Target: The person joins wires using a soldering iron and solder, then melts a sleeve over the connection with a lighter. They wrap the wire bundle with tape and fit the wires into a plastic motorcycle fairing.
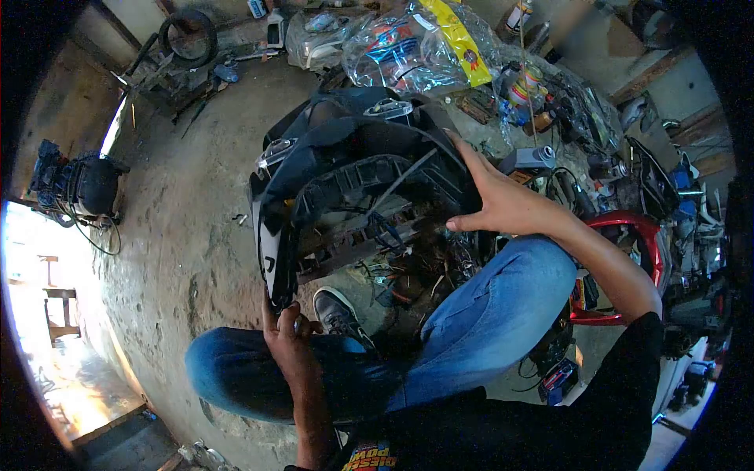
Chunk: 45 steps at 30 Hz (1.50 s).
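A black plastic motorcycle fairing point(345, 141) with two clear lenses, one on top and one at the left, stands upright in front of my knees. Its hollow side faces me. My left hand point(289, 326) has its fingers closed around the lower left tip of the fairing, beside a white strip with a dark mark. On the right, my right hand point(487, 192) grips the fairing's side edge. The thumb lies on the inner face, and the other fingers are partly hidden behind the panel. Through the fairing's opening, a dark slatted piece and wires point(385, 231) show on the floor.
A red plastic frame point(644, 228) lies right of my knee, near a grey bottle point(534, 159). Clear plastic bags point(408, 47) and cluttered parts line the back and right. A black compressor point(86, 184) stands left, by a bright doorway. A tyre point(188, 38) leans at the back.
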Each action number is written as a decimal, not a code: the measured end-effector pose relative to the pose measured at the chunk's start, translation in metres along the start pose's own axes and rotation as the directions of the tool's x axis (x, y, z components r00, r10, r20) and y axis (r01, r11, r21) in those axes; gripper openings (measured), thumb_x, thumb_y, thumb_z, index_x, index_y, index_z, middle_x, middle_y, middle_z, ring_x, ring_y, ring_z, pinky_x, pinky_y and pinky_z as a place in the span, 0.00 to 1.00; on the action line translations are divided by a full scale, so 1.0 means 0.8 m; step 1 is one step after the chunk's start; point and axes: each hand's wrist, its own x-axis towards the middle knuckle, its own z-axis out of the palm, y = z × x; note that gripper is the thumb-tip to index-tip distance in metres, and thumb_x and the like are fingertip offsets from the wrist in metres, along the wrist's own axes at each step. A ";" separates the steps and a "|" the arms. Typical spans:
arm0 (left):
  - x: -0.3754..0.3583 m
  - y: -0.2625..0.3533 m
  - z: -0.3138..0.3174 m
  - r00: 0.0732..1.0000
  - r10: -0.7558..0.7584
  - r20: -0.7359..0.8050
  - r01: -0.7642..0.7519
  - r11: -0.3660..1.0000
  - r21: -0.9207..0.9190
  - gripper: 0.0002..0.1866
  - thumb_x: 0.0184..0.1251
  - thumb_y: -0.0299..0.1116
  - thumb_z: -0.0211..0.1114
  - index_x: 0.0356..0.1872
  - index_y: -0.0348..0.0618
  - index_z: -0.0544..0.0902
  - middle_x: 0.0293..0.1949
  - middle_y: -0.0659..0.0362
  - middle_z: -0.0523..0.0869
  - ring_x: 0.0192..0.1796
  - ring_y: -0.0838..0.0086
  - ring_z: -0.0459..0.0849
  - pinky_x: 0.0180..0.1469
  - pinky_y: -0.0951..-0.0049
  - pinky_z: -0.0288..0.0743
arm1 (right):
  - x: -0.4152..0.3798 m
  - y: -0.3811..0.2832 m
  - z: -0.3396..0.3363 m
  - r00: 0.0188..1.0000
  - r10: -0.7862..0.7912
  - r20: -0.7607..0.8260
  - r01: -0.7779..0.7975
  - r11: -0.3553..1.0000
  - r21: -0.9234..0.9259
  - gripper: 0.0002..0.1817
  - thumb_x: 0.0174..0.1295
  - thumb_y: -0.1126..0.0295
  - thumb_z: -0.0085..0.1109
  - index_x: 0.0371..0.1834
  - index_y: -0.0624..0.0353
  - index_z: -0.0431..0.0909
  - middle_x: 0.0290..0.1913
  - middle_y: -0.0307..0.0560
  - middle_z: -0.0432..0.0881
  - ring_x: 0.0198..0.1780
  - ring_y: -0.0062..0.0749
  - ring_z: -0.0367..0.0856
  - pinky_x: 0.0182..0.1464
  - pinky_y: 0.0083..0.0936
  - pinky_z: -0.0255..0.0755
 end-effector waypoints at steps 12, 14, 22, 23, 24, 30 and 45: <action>0.001 0.004 0.024 0.988 -0.156 -0.009 0.149 0.959 -0.243 0.31 0.69 0.20 0.56 0.74 0.42 0.64 0.64 0.49 0.68 0.36 0.76 0.77 0.32 0.77 0.77 | 0.009 0.028 0.008 0.991 -0.111 -0.071 0.114 0.992 0.048 0.60 0.57 0.63 0.73 0.82 0.56 0.34 0.77 0.69 0.53 0.78 0.57 0.54 0.78 0.40 0.49; 0.004 -0.002 0.022 0.993 -0.118 -0.008 0.114 0.970 -0.213 0.25 0.68 0.18 0.55 0.67 0.39 0.71 0.67 0.48 0.66 0.40 0.74 0.79 0.33 0.76 0.78 | 0.014 0.031 0.009 0.982 -0.149 -0.120 0.159 0.984 0.076 0.59 0.57 0.63 0.73 0.82 0.56 0.36 0.75 0.71 0.59 0.76 0.59 0.60 0.76 0.41 0.54; 0.018 0.008 0.036 0.999 -0.050 -0.016 0.047 0.987 -0.156 0.16 0.71 0.18 0.55 0.58 0.34 0.78 0.71 0.49 0.63 0.49 0.71 0.79 0.36 0.74 0.79 | 0.027 0.024 0.003 0.980 -0.102 -0.171 0.109 0.993 0.034 0.58 0.54 0.65 0.73 0.82 0.55 0.40 0.72 0.70 0.65 0.72 0.58 0.66 0.74 0.41 0.59; 0.018 0.008 0.038 0.996 -0.081 -0.035 0.072 0.973 -0.218 0.19 0.71 0.21 0.57 0.62 0.37 0.74 0.68 0.50 0.65 0.47 0.71 0.78 0.36 0.74 0.78 | 0.026 0.023 0.003 0.975 -0.117 -0.187 0.121 0.993 0.013 0.58 0.54 0.65 0.73 0.82 0.55 0.40 0.72 0.70 0.65 0.72 0.59 0.66 0.74 0.42 0.59; 0.017 0.007 0.039 0.992 -0.114 -0.053 0.095 0.955 -0.279 0.23 0.71 0.23 0.58 0.67 0.40 0.71 0.65 0.51 0.68 0.46 0.72 0.78 0.36 0.74 0.77 | 0.025 0.021 0.004 0.971 -0.132 -0.201 0.133 0.991 -0.009 0.58 0.54 0.65 0.73 0.82 0.55 0.41 0.71 0.70 0.65 0.72 0.59 0.67 0.74 0.42 0.59; 0.019 -0.012 0.044 0.970 -0.237 -0.050 0.212 0.931 -0.298 0.35 0.70 0.28 0.63 0.76 0.40 0.59 0.54 0.52 0.76 0.39 0.73 0.78 0.35 0.73 0.78 | 0.016 0.011 0.000 0.981 -0.077 -0.177 0.069 0.996 -0.053 0.55 0.55 0.68 0.72 0.82 0.55 0.43 0.73 0.67 0.65 0.73 0.56 0.65 0.74 0.41 0.58; -0.049 -0.099 0.066 0.878 -0.415 0.240 0.479 0.728 -0.490 0.13 0.77 0.37 0.58 0.51 0.37 0.78 0.46 0.57 0.81 0.47 0.67 0.82 0.45 0.65 0.80 | -0.050 0.038 -0.040 0.672 0.315 -0.670 0.243 0.761 0.601 0.24 0.68 0.65 0.62 0.65 0.62 0.75 0.51 0.48 0.84 0.48 0.26 0.81 0.49 0.23 0.76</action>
